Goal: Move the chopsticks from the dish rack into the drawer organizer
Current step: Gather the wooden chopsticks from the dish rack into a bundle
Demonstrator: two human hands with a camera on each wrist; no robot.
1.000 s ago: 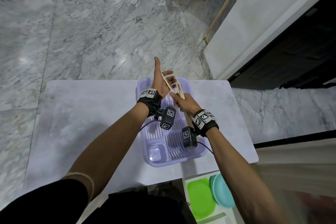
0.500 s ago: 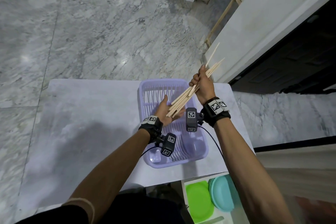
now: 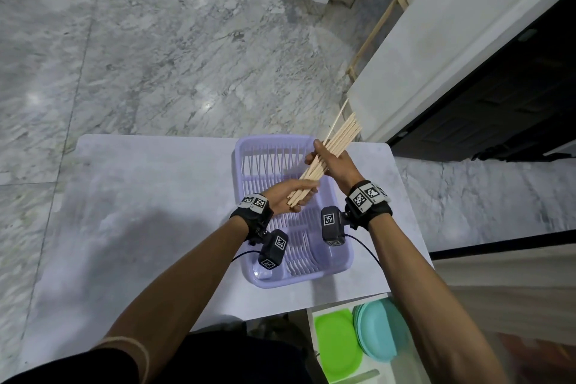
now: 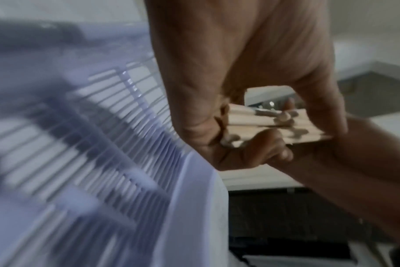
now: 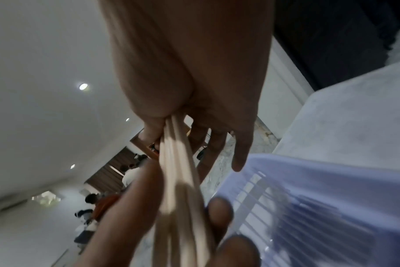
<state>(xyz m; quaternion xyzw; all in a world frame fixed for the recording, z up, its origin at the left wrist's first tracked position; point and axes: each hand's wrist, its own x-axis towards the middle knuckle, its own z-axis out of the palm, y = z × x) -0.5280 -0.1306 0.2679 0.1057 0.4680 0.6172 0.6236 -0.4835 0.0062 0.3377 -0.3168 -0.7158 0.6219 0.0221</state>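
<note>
Chopsticks point(image 3: 325, 162) bundled in right hand's point(image 3: 335, 165) curled grip, left hand point(image 3: 288, 196) cupping their ends

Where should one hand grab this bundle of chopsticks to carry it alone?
Probably around the middle of the chopsticks, where the right hand already wraps them. The bundle slants over the dish rack, its far tips fanning apart and its near ends resting in the left hand. Fingers curled round from the side there should keep the sticks together.
</note>
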